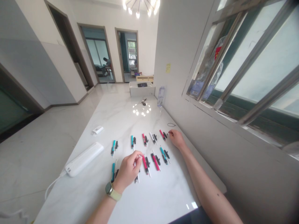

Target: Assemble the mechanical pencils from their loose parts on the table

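Two rows of disassembled pens lie on the white marbled table, each set with a coloured barrel, a black clip-like piece and a thin refill. My left hand [129, 169], wearing a watch [108, 188], is closed in a pinch at the upper end of a red pen barrel [145, 164] in the near row. It partly covers the pen parts beneath it. My right hand [177, 138] is also pinched, just right of the black piece [165, 134] beside the far-row red barrel [162, 135]. What either set of fingertips holds is too small to make out.
A white power strip [85, 159] and a white adapter [97, 130] lie to the left. Farther back are keys [144, 101], a clear bottle [161, 96] and an open box [142, 91] holding a phone. A dark loop [171, 124] lies near the right wall.
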{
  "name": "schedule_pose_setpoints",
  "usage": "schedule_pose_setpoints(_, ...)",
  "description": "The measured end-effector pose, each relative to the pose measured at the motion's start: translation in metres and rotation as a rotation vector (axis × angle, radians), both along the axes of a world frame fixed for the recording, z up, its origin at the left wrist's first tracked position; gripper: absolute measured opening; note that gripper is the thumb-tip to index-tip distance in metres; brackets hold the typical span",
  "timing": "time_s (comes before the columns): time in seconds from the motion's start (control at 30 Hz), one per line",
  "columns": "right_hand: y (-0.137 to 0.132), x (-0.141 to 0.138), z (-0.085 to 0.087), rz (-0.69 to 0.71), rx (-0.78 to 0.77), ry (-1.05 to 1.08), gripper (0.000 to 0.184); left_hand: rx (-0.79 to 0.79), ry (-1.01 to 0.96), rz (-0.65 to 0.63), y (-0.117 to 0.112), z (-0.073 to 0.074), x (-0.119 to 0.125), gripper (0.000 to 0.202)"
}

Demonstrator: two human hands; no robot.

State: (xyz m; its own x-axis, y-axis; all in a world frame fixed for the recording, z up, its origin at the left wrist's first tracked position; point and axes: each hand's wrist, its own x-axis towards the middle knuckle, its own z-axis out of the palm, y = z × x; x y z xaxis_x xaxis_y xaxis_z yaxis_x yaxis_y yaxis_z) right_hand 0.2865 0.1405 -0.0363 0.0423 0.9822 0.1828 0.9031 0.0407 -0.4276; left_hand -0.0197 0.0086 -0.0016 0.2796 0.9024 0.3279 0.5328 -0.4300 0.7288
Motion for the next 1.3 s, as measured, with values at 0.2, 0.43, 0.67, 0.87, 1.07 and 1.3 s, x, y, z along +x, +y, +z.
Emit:
schedule_pose_setpoints(0.2, -0.0064, -0.0037, 0.0059, 0.022, -0.002, -0.012, 0.032, 0.012, -0.005, 0.006, -0.0002, 0.0027, 0.0005, 0.016)
schedule_pose_setpoints(0.43, -0.0066, -0.0068, 0.0045, 0.025, -0.022, -0.001, 0.031, 0.027, -0.007, 0.011, -0.0008, 0.0042, 0.0016, 0.016)
schedule_pose_setpoints(0.67, -0.0054, -0.0065, 0.0021, 0.009, -0.032, 0.025, 0.032, 0.024, -0.003, 0.005, -0.0012, 0.0046, 0.0017, 0.016)
schedule_pose_setpoints(0.87, -0.0045, -0.0059, 0.0010, 0.000, -0.072, 0.019, 0.032, 0.021, 0.004, 0.000, -0.0006, 0.0034, 0.0018, 0.017)
schedule_pose_setpoints(1.07, -0.0063, -0.0078, 0.0043, -0.001, -0.094, 0.022, 0.032, 0.014, 0.008, -0.009, -0.0008, 0.0024, 0.0014, 0.017)
schedule_pose_setpoints(1.3, -0.0070, -0.0069, 0.0045, 0.003, -0.086, 0.033, 0.030, 0.006, 0.007, -0.016, -0.0010, 0.0027, 0.0016, 0.015)
